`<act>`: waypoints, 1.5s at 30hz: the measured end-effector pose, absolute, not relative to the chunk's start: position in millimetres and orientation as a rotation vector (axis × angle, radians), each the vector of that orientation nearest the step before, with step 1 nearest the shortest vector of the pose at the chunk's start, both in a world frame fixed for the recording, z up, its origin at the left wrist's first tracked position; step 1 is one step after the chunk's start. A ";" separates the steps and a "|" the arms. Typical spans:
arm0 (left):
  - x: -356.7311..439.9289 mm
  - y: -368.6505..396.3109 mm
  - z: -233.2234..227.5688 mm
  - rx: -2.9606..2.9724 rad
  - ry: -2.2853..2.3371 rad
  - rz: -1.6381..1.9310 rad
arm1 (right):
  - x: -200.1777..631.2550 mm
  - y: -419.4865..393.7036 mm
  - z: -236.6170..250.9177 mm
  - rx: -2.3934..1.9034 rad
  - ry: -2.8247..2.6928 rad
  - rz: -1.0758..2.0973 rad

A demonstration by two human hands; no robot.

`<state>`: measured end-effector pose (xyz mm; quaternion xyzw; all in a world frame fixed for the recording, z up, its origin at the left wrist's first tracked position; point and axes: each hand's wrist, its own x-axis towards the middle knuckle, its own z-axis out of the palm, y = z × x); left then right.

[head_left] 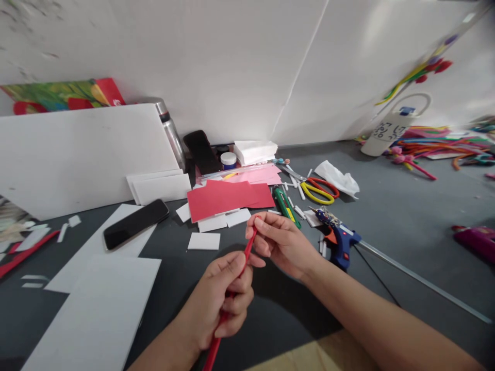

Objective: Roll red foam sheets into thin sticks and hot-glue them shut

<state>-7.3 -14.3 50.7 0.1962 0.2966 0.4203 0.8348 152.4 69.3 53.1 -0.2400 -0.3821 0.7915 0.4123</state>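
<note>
A long, narrow red strip, of paper or ribbon, slants up from the bottom edge through both hands. My left hand is wrapped round its middle, thumb on top. At the upper end, my right hand pinches the tip between thumb and forefinger, the other fingers loosely curled. Part of the strip is hidden inside the left fist. Just beyond the hands lie red paper sheets, a small white card and a green utility knife.
A blue glue gun with a long glue stick lies right of my hands. Scissors rest behind it. On the left are a phone and white sheets. A white bottle stands far right.
</note>
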 end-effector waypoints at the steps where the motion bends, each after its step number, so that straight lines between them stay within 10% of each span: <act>1: -10.1 -13.6 49.5 0.382 0.584 0.875 | 152.2 69.1 54.5 -0.602 -0.959 1.993; 18: -5.3 -17.1 33.0 1.334 1.327 0.909 | 144.7 66.0 49.9 -0.724 -0.941 1.857; 32: -19.0 -7.5 55.1 0.483 0.678 0.764 | 150.5 71.0 51.0 -0.623 -0.888 2.009; 45: -10.3 -13.2 37.3 1.550 1.341 0.965 | 145.8 68.0 49.8 -0.753 -0.886 1.905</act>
